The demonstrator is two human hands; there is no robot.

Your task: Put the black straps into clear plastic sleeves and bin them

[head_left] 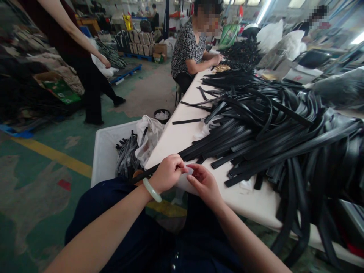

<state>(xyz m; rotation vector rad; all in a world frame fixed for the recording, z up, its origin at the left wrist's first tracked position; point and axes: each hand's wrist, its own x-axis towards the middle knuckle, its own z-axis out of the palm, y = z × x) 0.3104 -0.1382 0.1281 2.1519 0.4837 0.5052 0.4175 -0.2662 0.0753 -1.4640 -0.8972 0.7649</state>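
Note:
My left hand [167,172], with a pale green bangle at its wrist, is closed in front of me. A flat black strap [146,174] runs out of it toward the lower left, over the white bin's edge. Its fingertips pinch close to a small piece of thin whitish film [187,184]. My right hand [205,184] has its thumb and forefinger closed on that film, the other fingers curled. Both hands are just off the near edge of the pale table [162,146]. The strap's far end is hidden by my left hand.
A big heap of black straps [256,125] covers the table's right side, some hanging over the edge. At left, a white bin [106,151] holds dark strips and a white bag [149,132]. A seated person [189,49] works farther along; another person [82,57] walks at left.

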